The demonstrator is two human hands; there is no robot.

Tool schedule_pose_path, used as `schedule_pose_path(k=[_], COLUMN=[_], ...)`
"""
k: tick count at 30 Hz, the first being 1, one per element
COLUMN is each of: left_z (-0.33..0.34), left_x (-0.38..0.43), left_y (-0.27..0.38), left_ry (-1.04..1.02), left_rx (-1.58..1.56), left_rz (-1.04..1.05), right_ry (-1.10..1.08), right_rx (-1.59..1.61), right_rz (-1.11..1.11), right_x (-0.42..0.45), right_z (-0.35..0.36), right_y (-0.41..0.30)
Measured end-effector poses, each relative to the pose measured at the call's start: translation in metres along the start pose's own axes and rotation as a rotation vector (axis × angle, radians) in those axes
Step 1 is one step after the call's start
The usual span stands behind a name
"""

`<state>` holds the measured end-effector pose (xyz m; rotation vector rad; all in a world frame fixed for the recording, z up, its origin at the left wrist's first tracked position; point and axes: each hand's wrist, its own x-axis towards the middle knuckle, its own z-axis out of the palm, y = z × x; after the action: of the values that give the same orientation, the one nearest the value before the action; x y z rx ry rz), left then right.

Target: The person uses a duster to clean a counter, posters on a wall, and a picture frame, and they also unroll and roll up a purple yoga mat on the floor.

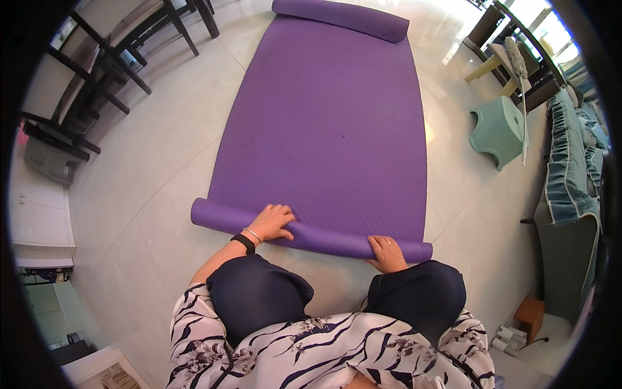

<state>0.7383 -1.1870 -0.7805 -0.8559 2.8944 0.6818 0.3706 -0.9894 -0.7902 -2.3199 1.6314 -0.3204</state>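
Note:
A purple exercise mat (pixel 325 116) with a textured surface lies on the floor in front of me. Its near end is wound into a roll (pixel 330 237), which slants slightly down towards the right. My left hand (pixel 273 222) is around the roll left of its middle, fingers over the top and thumb on the near side. Near the roll's right end, my right hand (pixel 387 254) grips it with the fingers on top. The mat's far end curls into a second, looser roll (pixel 345 18) that neither hand touches.
Dark-framed chairs (pixel 104 73) stand at the left. To the right are a green plastic stool (pixel 498 129), a duster (pixel 524 97) leaning by it, and a sofa with a teal cover (pixel 566 165). Glossy pale tiles (pixel 160 170) surround the mat.

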Motion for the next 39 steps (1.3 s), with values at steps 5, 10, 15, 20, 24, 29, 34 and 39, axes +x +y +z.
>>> schedule_pose_path(k=[5, 10, 15, 20, 24, 29, 34, 39], left_z=[0.019, -0.008, -0.022, -0.044, -0.041, -0.038, -0.065, -0.061], left_x=[0.000, 0.010, 0.051, 0.092, 0.118, 0.129, 0.116, 0.125], left_y=[-0.004, 0.015, -0.012, -0.036, -0.048, -0.047, -0.029, -0.041], left_ry=[0.436, 0.367, 0.113, -0.192, -0.247, 0.143, 0.116, -0.127], left_rx=[0.273, 0.300, 0.106, 0.010, -0.013, 0.099, 0.331, 0.194], left_rz=[-0.026, 0.034, -0.103, -0.224, -0.249, -0.042, 0.262, 0.086], right_ry=[-0.335, -0.281, 0.098, 0.054, -0.184, -0.652, -0.606, -0.503], right_rx=[0.364, 0.417, -0.074, -0.207, -0.030, 0.350, 0.354, 0.219], right_rz=[0.288, 0.265, 0.027, 0.026, -0.028, 0.153, 0.160, 0.143], right_x=[0.056, 0.068, 0.062, 0.078, 0.109, 0.171, 0.173, 0.159], right_z=[-0.031, -0.029, -0.018, -0.042, -0.038, -0.066, -0.056, -0.081], right_y=[0.039, 0.071, 0.067, 0.014, 0.065, 0.123, 0.133, 0.116])
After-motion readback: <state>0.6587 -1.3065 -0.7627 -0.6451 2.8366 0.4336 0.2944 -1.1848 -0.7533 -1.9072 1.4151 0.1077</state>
